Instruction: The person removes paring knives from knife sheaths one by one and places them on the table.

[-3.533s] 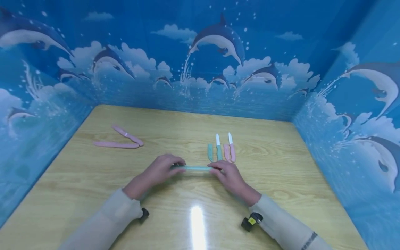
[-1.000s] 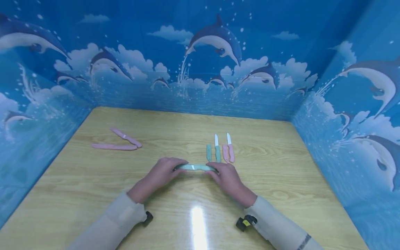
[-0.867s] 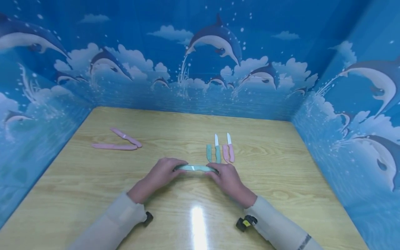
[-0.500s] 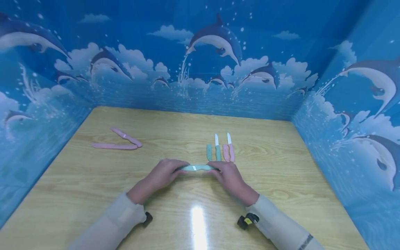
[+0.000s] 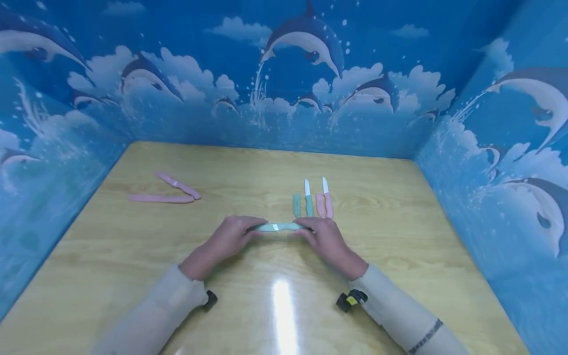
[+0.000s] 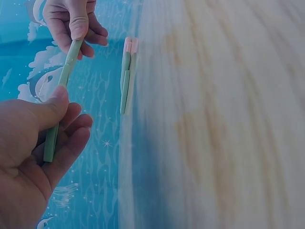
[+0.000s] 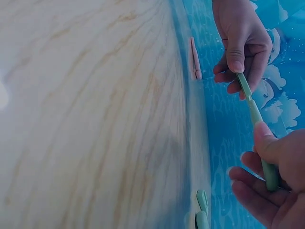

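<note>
A light green knife [image 5: 277, 227] in its matching sheath is held level above the table, with a narrow white strip showing at its middle. My left hand [image 5: 232, 237] pinches the sheath end between thumb and fingers. At the handle end, my right hand [image 5: 326, 240] grips with thumb and curled fingers. In the left wrist view the sheath end [image 6: 51, 145] sticks out past the left thumb. The right wrist view shows the rounded handle end [image 7: 270, 176] in the right hand [image 7: 286, 164]. Both ends are partly covered by fingers in the head view.
Beyond the right hand lie a green sheath [image 5: 297, 205], a green-handled bare knife [image 5: 309, 204], a pink sheath [image 5: 320, 205] and a pink-handled bare knife [image 5: 328, 202]. At left, two long pink pieces [image 5: 161, 198] form a V. Dolphin-print cloth [image 5: 284, 123] borders the table.
Since the earliest frame, the held green knife has turned from edge-on to show its broader face and white strip. Both hands keep their grip. The head view has tilted slightly down.
</note>
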Tool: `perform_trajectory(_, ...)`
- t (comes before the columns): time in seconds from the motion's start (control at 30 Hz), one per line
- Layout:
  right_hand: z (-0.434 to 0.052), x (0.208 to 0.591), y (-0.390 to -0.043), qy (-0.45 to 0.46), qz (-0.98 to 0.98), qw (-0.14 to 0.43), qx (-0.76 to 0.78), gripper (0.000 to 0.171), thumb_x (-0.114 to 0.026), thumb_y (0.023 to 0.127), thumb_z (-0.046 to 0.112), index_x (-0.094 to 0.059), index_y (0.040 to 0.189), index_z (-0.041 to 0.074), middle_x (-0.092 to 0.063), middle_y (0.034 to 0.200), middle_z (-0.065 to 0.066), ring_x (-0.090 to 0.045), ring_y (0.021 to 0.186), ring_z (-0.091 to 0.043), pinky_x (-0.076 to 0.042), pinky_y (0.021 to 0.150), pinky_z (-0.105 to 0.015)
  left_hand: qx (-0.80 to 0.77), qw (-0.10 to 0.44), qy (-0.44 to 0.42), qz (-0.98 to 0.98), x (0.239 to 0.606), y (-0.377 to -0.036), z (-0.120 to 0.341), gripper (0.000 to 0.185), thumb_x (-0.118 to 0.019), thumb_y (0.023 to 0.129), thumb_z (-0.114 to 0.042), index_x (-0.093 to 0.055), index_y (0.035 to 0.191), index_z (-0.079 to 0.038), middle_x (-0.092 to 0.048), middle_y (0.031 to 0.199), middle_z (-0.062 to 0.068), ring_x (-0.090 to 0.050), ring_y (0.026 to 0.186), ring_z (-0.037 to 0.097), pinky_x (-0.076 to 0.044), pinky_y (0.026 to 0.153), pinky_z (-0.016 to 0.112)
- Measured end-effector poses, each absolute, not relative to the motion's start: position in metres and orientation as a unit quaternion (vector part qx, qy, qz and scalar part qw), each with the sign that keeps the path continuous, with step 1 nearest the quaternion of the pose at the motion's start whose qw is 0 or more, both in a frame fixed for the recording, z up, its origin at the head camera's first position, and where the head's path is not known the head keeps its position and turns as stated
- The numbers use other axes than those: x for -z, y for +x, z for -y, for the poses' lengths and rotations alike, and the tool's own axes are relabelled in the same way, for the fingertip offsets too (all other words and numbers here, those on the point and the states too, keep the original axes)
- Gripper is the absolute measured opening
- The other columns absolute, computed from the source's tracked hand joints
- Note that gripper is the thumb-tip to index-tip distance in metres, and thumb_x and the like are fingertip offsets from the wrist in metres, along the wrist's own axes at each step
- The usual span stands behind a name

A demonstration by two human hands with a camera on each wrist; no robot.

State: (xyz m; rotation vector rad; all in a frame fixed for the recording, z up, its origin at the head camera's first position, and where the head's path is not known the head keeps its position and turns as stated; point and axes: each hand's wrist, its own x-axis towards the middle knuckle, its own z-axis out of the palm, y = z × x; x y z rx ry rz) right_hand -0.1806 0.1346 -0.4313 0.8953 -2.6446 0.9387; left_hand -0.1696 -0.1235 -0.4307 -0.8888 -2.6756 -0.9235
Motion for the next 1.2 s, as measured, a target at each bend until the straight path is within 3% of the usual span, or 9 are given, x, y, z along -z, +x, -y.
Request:
perform_trajectory(0.87,-0.1353,0.4282,-0.1826,0.284,0.908,0.085,-0.295,0.029,-0.074,0.085,0.017,-0.071,0.111,0.004,-0.072,0.106,-0.011,-0.07,0.096,-0.026,-0.056,0.088,-0.04,0.297,0.075,-0.257,0.917,0.4266,-0.171,0.1251,0.029,-0.075,0.085,-0.013,-0.071,0.113,-0.005,-0.071,0.109,0.012,-0.07,0.098,0.026,-0.056,0.087,0.04)
perform_trajectory(1.2,-0.1359,0.4279,-0.1838,0.285,0.902,0.099,-0.31,0.029,-0.074,0.085,0.017,-0.072,0.11,0.004,-0.072,0.108,-0.011,-0.069,0.099,-0.026,-0.055,0.09,-0.038,0.297,0.085,-0.283,0.908,0.4266,-0.1706,0.1284,0.031,-0.076,0.083,-0.011,-0.07,0.112,-0.003,-0.072,0.108,0.013,-0.07,0.097,0.026,-0.057,0.085,0.038)
